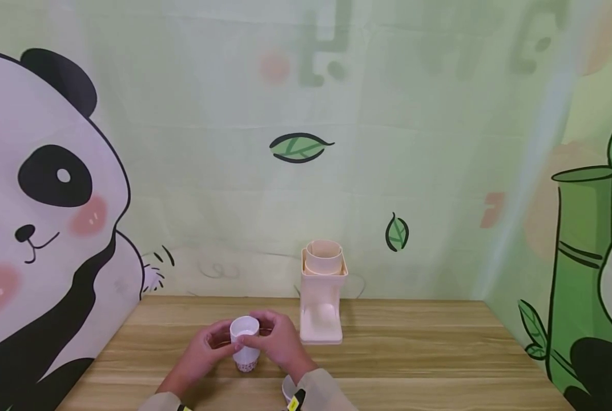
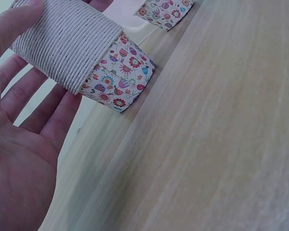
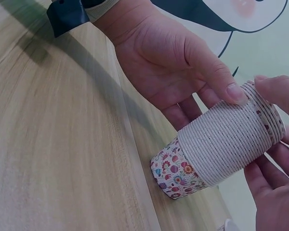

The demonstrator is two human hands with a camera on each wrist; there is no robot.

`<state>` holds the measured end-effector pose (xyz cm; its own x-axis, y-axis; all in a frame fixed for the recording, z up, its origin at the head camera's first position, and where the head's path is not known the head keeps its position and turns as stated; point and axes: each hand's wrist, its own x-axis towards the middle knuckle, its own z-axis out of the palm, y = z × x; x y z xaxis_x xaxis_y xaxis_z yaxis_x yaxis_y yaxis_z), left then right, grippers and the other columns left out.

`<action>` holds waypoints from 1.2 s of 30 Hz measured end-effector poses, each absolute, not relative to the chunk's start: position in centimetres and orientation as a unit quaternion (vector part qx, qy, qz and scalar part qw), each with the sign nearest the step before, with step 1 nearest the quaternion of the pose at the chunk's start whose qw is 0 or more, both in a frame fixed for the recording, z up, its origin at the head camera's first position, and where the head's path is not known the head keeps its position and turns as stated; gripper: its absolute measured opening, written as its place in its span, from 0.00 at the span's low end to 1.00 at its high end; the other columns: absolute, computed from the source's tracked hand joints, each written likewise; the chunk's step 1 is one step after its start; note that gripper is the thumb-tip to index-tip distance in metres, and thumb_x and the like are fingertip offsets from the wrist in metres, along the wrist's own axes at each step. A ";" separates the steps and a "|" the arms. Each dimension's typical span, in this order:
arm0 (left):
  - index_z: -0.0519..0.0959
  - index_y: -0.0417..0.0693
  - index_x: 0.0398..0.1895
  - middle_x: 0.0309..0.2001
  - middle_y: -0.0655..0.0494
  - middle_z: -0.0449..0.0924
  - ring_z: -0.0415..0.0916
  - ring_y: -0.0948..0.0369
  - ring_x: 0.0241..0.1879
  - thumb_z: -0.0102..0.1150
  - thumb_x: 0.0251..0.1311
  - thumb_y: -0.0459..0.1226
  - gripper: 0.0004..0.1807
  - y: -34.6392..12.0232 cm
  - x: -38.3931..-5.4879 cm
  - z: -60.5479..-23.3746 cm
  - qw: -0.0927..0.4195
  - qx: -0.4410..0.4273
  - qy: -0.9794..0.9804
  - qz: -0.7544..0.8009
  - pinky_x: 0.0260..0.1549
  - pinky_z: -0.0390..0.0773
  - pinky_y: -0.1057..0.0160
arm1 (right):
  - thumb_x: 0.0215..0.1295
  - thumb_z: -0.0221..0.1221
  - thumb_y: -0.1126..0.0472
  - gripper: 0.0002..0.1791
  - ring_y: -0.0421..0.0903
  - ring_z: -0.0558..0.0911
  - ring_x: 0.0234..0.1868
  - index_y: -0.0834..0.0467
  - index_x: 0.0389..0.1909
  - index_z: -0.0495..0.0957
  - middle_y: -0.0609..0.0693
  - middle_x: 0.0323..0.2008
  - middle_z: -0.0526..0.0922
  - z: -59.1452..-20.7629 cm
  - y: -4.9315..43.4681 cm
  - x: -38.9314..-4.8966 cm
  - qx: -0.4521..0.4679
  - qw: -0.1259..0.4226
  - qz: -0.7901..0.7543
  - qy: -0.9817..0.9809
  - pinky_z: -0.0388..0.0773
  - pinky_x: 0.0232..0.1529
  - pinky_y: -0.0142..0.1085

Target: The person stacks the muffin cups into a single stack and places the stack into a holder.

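Nested paper cups (image 1: 246, 355), one stack: left hand (image 1: 203, 350) and right hand (image 1: 282, 341) grip it, base perhaps touching bench (image 1: 414, 354). Pink holder (image 1: 320, 311): stands behind.

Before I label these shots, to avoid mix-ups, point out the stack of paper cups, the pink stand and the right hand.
Stack of paper cups (image 3: 225, 144): right wrist view, its ridged rims.
Pink stand (image 1: 319, 292): head view, upright front.
Right hand (image 1: 281, 338): head view, back of the hand.

Wood-grain table (image 1: 414, 354) under a pink stand (image 1: 320, 322) and paper cup (image 1: 287, 389).
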<state>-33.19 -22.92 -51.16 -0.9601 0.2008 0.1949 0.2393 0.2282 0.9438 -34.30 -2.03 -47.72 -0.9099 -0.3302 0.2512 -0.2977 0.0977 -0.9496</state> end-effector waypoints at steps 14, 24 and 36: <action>0.73 0.39 0.68 0.62 0.37 0.80 0.80 0.51 0.59 0.70 0.63 0.38 0.31 -22.8 -33.0 -51.3 0.014 -0.142 -0.780 -0.610 0.55 0.78 0.69 | 0.57 0.75 0.58 0.25 0.43 0.87 0.47 0.58 0.56 0.83 0.53 0.50 0.89 -48.0 -1.9 -34.2 -0.212 0.021 -0.651 0.729 0.84 0.50 0.32; 0.73 0.38 0.68 0.63 0.36 0.79 0.80 0.54 0.59 0.69 0.63 0.38 0.31 -22.8 -33.0 -51.2 0.012 -0.146 -0.778 -0.611 0.55 0.78 0.70 | 0.57 0.76 0.56 0.25 0.41 0.87 0.46 0.59 0.54 0.84 0.52 0.48 0.89 -47.9 -1.7 -34.5 -0.219 0.021 -0.618 0.755 0.85 0.48 0.33; 0.74 0.39 0.67 0.61 0.38 0.81 0.80 0.55 0.58 0.70 0.63 0.37 0.30 -22.7 -33.2 -51.4 0.019 -0.141 -0.781 -0.608 0.54 0.78 0.70 | 0.58 0.75 0.58 0.24 0.41 0.87 0.45 0.61 0.55 0.83 0.52 0.48 0.89 -47.2 -1.6 -34.4 -0.233 0.026 -0.598 0.767 0.84 0.48 0.31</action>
